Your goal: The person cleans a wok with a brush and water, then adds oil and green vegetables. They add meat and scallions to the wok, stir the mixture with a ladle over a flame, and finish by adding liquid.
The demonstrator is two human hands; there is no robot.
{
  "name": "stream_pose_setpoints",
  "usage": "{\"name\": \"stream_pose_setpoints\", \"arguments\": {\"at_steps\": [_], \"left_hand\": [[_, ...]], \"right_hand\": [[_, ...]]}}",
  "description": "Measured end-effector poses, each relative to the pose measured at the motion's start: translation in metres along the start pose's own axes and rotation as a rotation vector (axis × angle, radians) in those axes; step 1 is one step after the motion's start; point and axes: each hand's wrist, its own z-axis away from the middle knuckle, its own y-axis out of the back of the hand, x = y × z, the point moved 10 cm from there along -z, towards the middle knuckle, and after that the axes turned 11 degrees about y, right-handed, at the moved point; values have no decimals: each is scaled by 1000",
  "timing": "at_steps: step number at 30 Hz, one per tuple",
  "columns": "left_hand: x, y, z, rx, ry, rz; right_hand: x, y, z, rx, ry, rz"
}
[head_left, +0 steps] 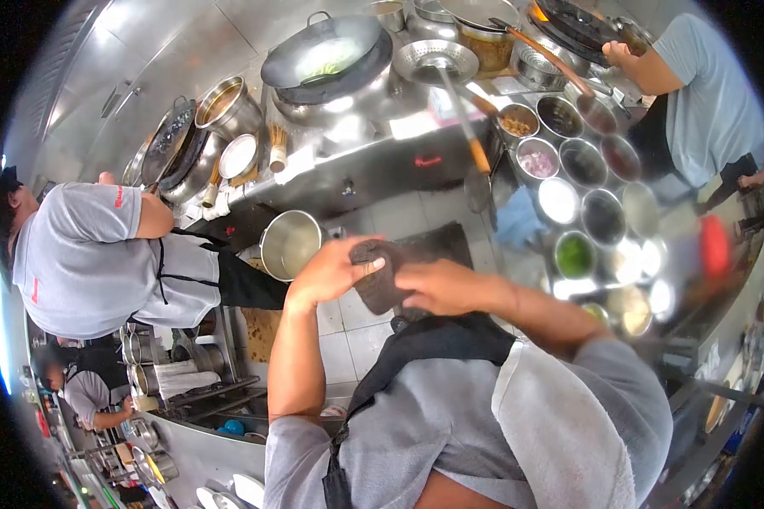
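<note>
In front of my body I have a dark folded cloth (pixel 373 291), brown-grey and thick-looking, between both hands. My left hand (pixel 335 270) grips its upper left part, with the thumb laid across the front. On the other side, my right hand (pixel 440 287) pinches the cloth's right edge with bent fingers. Below my left hand, a deep metal pot (pixel 290 246) stands near the floor. A black apron (pixel 437 343) covers my waist, and a white towel (pixel 560 424) hangs over my shoulder.
A wok (pixel 335 51) with some green food sits on the stove ahead. Ingredient tubs (pixel 575 254) line the right counter, beside a blue cloth (pixel 518 216). A ladle (pixel 477 157) juts over the edge. Co-workers stand left (pixel 102 246) and right (pixel 709 102).
</note>
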Motion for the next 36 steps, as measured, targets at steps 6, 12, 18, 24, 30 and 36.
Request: {"name": "stream_pose_setpoints", "arguments": {"at_steps": [6, 12, 18, 24, 30, 36], "left_hand": [[24, 8, 9, -5, -111, -90], [19, 4, -3, -76, -6, -54], [32, -7, 6, -54, -107, -321], [10, -7, -11, -113, 10, -93], [11, -8, -7, -143, 1, -70], [15, -7, -7, -175, 16, -34]], "right_hand": [[7, -5, -4, -30, 46, -14], [-6, -7, -10, -93, 3, -72], [39, -46, -11, -195, -201, -204], [21, -63, -12, -302, -229, -597], [59, -61, -17, -271, -233, -95], [11, -41, -21, -352, -157, -313]]}}
